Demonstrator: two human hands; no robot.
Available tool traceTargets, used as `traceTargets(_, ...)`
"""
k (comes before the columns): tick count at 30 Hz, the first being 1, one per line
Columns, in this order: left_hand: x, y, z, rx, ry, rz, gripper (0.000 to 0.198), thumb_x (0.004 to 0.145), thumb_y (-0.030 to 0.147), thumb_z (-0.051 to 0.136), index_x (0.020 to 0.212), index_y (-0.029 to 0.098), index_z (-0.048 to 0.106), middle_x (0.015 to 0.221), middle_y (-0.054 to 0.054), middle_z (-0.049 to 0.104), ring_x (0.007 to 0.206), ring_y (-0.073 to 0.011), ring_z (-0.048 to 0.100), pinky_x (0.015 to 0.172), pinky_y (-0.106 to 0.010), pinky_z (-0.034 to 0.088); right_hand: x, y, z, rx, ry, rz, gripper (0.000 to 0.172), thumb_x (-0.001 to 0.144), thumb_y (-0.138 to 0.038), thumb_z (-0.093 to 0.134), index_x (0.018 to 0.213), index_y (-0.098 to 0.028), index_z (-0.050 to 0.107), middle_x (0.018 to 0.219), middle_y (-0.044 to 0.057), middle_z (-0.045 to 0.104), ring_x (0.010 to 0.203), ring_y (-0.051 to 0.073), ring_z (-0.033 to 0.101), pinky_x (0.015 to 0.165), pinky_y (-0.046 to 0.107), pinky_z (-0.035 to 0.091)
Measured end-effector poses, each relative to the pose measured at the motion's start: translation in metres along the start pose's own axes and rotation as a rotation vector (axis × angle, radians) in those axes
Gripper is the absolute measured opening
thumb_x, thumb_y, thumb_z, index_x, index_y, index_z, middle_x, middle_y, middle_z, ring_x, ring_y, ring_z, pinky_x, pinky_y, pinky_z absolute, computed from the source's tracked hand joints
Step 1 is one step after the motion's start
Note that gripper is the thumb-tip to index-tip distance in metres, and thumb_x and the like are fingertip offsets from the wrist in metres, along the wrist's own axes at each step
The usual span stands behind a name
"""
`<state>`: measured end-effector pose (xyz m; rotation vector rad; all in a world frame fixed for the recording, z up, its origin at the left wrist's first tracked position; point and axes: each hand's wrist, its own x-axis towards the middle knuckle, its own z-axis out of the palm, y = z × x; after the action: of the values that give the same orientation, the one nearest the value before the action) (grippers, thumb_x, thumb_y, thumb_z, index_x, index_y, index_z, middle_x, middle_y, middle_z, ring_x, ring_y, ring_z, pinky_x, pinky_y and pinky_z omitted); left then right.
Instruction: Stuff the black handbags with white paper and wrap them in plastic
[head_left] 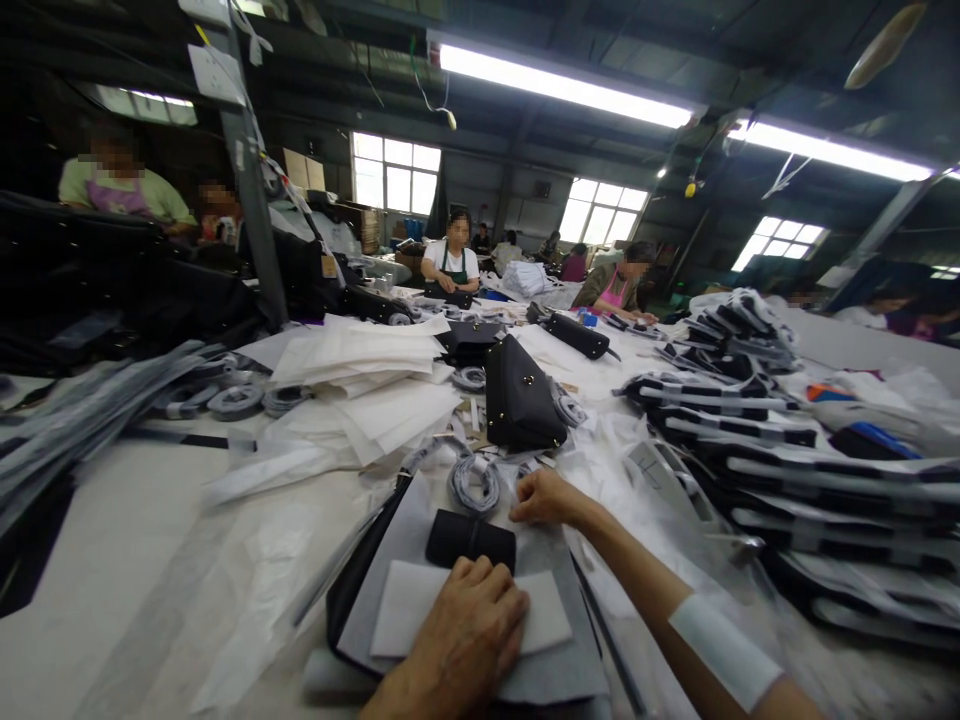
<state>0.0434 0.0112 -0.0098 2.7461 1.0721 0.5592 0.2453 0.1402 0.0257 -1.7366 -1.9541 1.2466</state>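
Note:
A black bag (367, 575) lies on the table in front of me with a grey sheet (547, 685) over it. On the sheet rest a white foam piece (547, 612) and a small black rolled item (450, 538). My left hand (476, 620) lies over the foam, its fingers bent together at the black item's lower edge; whether it grips anything is hidden. My right hand (544, 497) is closed at the bag's top edge, right of a wrapped strap coil (475, 484); what its fingers hold is too small to name.
White sheets (360, 350) are stacked at the back left, plastic-wrapped strips (97, 430) at the far left. A black handbag (521, 395) stands ahead. Wrapped black pieces (840, 480) are piled right. Several people work beyond, one in a green apron (454, 270).

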Motion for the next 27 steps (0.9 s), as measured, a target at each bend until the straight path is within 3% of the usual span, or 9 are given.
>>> traceTargets(4, 0.0, 0.002, -0.004, -0.014, -0.026, -0.008, 0.009, 0.096, 0.029, 0.06, 0.102, 0.026, 0.055, 0.102, 0.002, 0.06, 0.093, -0.0201, 0.05, 0.079, -0.037, 0.031, -0.011, -0.003, -0.001, 0.163, -0.034, -0.079, 0.037, 0.054, -0.037, 0.085, 0.071, -0.019, 0.058, 0.073, -0.003, 0.062, 0.072, 0.013, 0.056, 0.064, 0.023, 0.042)
traceTargets(6, 0.001, 0.002, -0.004, -0.009, -0.027, -0.008, 0.009, 0.096, 0.03, 0.06, 0.103, 0.026, 0.055, 0.102, 0.002, 0.06, 0.093, -0.0203, 0.05, 0.079, -0.037, 0.031, -0.016, -0.004, -0.004, 0.223, -0.085, -0.087, 0.049, 0.05, -0.036, 0.087, 0.089, -0.019, 0.063, 0.088, 0.0, 0.067, 0.081, 0.015, 0.06, 0.07, 0.025, 0.046)
traceTargets(8, 0.001, 0.001, -0.004, 0.006, -0.029, -0.006, 0.009, 0.096, 0.03, 0.06, 0.102, 0.026, 0.055, 0.101, 0.002, 0.06, 0.093, -0.0206, 0.05, 0.078, -0.037, 0.032, -0.018, -0.005, -0.007, 0.248, -0.147, -0.061, 0.062, 0.044, -0.032, 0.089, 0.1, -0.019, 0.065, 0.09, 0.001, 0.067, 0.078, 0.015, 0.061, 0.069, 0.026, 0.047)
traceTargets(14, -0.001, 0.001, -0.001, 0.036, -0.029, 0.007, 0.006, 0.098, 0.031, 0.056, 0.102, 0.026, 0.055, 0.102, 0.001, 0.06, 0.094, -0.0215, 0.051, 0.079, -0.038, 0.033, -0.008, -0.006, -0.004, 0.232, -0.242, -0.03, 0.046, 0.043, -0.032, 0.089, 0.083, -0.015, 0.072, 0.061, -0.005, 0.06, 0.058, 0.01, 0.051, 0.056, 0.022, 0.038)
traceTargets(18, 0.0, 0.002, -0.004, 0.023, -0.042, 0.0, 0.007, 0.098, 0.031, 0.056, 0.103, 0.026, 0.055, 0.103, 0.001, 0.06, 0.095, -0.0216, 0.051, 0.08, -0.038, 0.034, 0.002, -0.008, -0.003, 0.223, -0.125, -0.07, 0.037, 0.048, -0.04, 0.089, 0.063, -0.015, 0.065, 0.059, -0.004, 0.057, 0.059, 0.01, 0.048, 0.054, 0.022, 0.035)
traceTargets(22, 0.001, 0.003, -0.008, 0.014, -0.064, -0.004, 0.008, 0.098, 0.031, 0.056, 0.104, 0.025, 0.055, 0.104, 0.0, 0.06, 0.096, -0.0219, 0.051, 0.08, -0.038, 0.035, -0.003, -0.02, -0.018, 0.253, -0.006, -0.128, 0.04, 0.059, -0.047, 0.086, 0.073, -0.017, 0.064, 0.071, -0.003, 0.059, 0.069, 0.012, 0.053, 0.058, 0.021, 0.04)
traceTargets(24, 0.001, 0.003, -0.009, 0.004, -0.061, -0.005, 0.008, 0.097, 0.03, 0.058, 0.103, 0.025, 0.056, 0.103, 0.0, 0.061, 0.095, -0.0216, 0.051, 0.081, -0.038, 0.035, -0.013, -0.028, -0.029, 0.283, -0.094, -0.129, 0.049, 0.057, -0.043, 0.088, 0.093, -0.018, 0.068, 0.089, 0.001, 0.066, 0.081, 0.016, 0.06, 0.064, 0.023, 0.048)
traceTargets(27, 0.001, 0.002, -0.007, -0.001, -0.044, -0.004, 0.007, 0.097, 0.029, 0.058, 0.102, 0.025, 0.057, 0.103, 0.0, 0.061, 0.095, -0.0211, 0.052, 0.08, -0.037, 0.034, -0.026, -0.036, -0.04, 0.392, -0.35, -0.078, 0.078, 0.053, -0.033, 0.091, 0.125, -0.024, 0.061, 0.121, 0.009, 0.064, 0.104, 0.023, 0.062, 0.074, 0.031, 0.056)
